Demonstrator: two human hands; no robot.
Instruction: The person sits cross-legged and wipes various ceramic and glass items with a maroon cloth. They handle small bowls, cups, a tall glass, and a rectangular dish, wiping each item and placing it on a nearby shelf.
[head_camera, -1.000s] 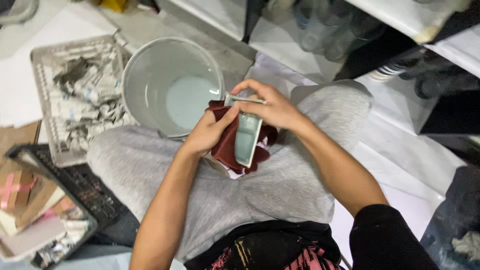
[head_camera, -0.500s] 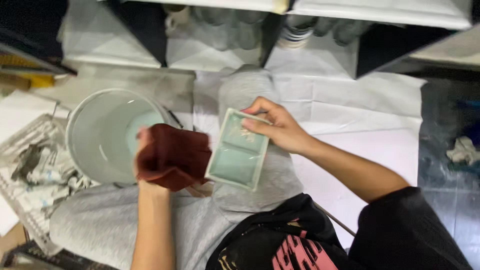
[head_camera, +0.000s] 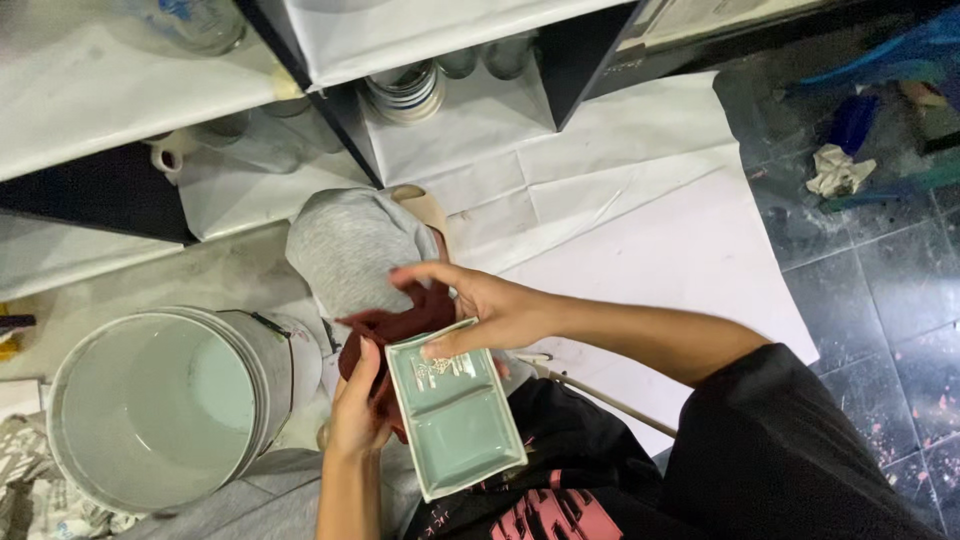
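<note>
A pale green rectangular ceramic dish with two compartments lies over my lap. My right hand grips its far edge, thumb pressed on the inside. My left hand sits at the dish's left side and clutches a dark red cloth, which bunches up behind and under the dish. My grey-trousered knee rises just beyond the cloth.
A large grey bucket stands at my left. Dark shelves lined with white paper hold stacked bowls and glass jars ahead. White paper sheets cover the floor to the right, then dark tiles with a crumpled rag.
The view swung right and closer to the shelves. The dish came down toward my lap, and the cloth moved from the dish's left side to behind it.
</note>
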